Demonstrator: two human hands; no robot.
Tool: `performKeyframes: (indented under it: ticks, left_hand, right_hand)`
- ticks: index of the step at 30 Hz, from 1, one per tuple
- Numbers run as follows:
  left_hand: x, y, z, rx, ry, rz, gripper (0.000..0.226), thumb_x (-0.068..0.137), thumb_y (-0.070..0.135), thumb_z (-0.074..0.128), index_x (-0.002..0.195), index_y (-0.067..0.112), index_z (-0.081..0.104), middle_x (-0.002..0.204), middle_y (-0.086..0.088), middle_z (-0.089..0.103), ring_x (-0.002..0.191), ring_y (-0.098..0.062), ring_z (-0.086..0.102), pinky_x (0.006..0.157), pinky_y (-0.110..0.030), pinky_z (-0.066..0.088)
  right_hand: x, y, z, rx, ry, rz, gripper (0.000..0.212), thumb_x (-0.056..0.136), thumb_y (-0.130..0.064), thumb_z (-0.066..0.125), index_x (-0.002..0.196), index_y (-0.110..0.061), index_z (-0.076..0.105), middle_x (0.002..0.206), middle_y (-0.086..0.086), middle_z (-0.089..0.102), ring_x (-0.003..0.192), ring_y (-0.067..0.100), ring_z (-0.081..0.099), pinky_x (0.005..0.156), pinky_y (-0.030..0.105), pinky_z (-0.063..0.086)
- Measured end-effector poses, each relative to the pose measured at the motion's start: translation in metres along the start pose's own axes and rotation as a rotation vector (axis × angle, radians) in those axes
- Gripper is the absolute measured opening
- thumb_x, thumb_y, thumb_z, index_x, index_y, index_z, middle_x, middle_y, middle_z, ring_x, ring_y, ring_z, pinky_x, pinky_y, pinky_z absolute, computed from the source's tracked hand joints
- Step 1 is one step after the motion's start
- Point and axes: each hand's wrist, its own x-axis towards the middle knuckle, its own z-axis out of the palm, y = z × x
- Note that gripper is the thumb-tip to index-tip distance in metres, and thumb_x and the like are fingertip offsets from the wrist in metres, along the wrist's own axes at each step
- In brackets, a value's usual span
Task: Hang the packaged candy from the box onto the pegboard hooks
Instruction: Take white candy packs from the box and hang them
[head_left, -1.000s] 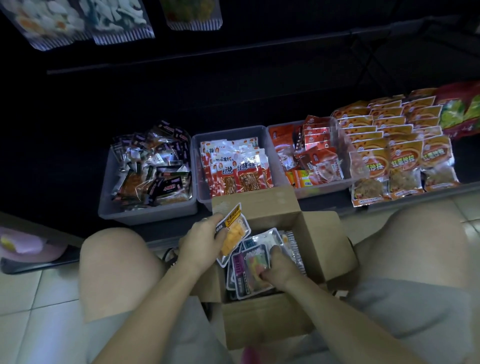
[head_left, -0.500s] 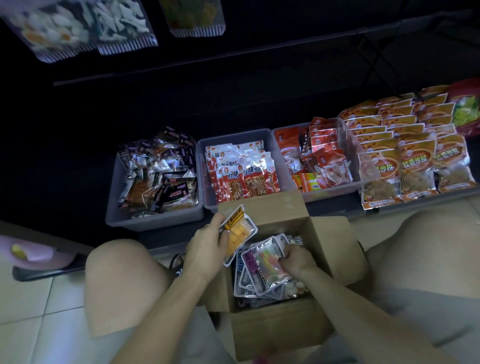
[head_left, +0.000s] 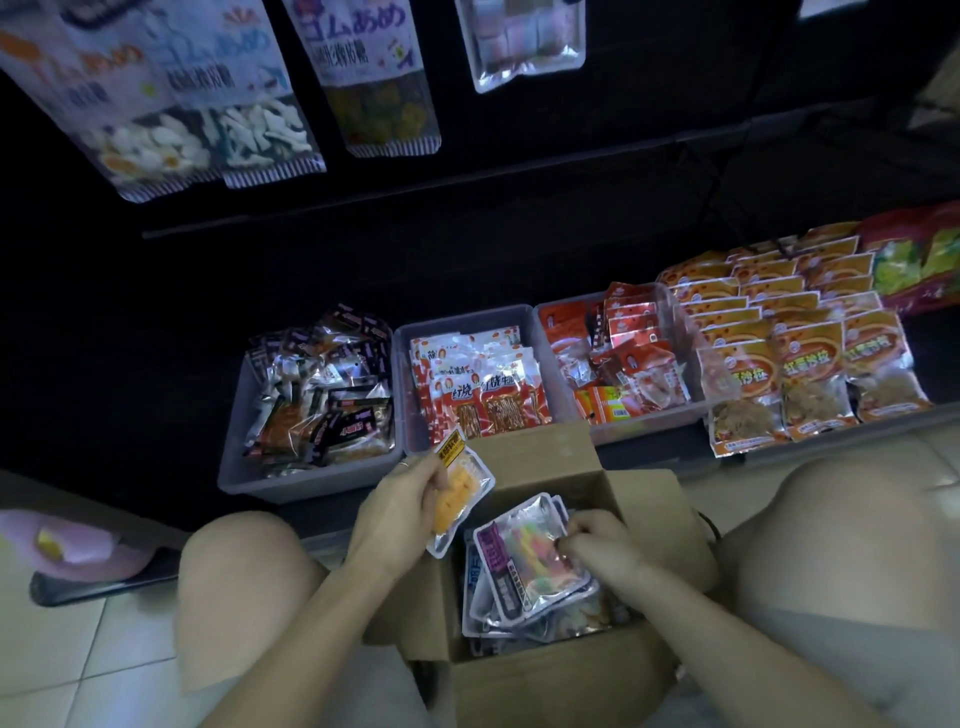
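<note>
- Dark display wall, candy bags (head_left: 384, 98) hanging upper left of frame.
- Left hand (head_left: 402, 512) gripping orange packet (head_left: 460, 493), long axis toward top of frame.
- Right hand (head_left: 597, 543) pinching purple packet (head_left: 524, 564), lower centre, inside box (head_left: 550, 686); nearer.

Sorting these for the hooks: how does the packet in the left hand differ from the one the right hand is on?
The orange candy packet is held up above the cardboard box by the left hand; the purple-labelled packet lies on the pile inside it, pinched by the right hand. One has a yellow label, the other purple. Both are clear.
</note>
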Motion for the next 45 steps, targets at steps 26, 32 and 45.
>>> performKeyframes:
  ticks: [26, 32, 45]
  left_hand:
    - [0.016, 0.106, -0.164, -0.647, -0.161, -0.025, 0.018, 0.098, 0.026, 0.072, 0.109, 0.014, 0.077, 0.102, -0.001, 0.081, 0.094, -0.020, 0.079, 0.084, -0.034, 0.060]
    - [0.021, 0.118, -0.198, -0.567, -0.216, 0.115, 0.021, 0.096, 0.024, 0.075, 0.108, 0.008, 0.076, 0.105, -0.011, 0.080, 0.100, -0.027, 0.077, 0.096, -0.041, 0.058]
    - [0.015, 0.150, -0.319, -0.434, -0.099, 0.286, 0.005, 0.097, 0.026, 0.073, 0.094, 0.024, 0.077, 0.102, -0.006, 0.079, 0.098, -0.024, 0.075, 0.085, -0.032, 0.057]
  right_hand:
    - [-0.097, -0.161, -0.069, 0.832, -0.008, -0.338, 0.037, 0.104, -0.038, 0.055, 0.089, -0.006, 0.066, 0.106, 0.016, 0.077, 0.105, 0.032, 0.072, 0.100, 0.049, 0.055]
    - [-0.104, -0.196, -0.088, 0.934, -0.410, -0.311, 0.040, 0.105, -0.036, 0.049, 0.125, -0.008, 0.070, 0.124, 0.015, 0.071, 0.115, 0.037, 0.067, 0.104, 0.055, 0.052]
    - [-0.143, -0.304, -0.140, 0.623, -0.135, -0.674, 0.033, 0.104, 0.002, 0.039, 0.095, -0.004, 0.070, 0.089, 0.016, 0.072, 0.073, 0.021, 0.073, 0.061, 0.033, 0.061]
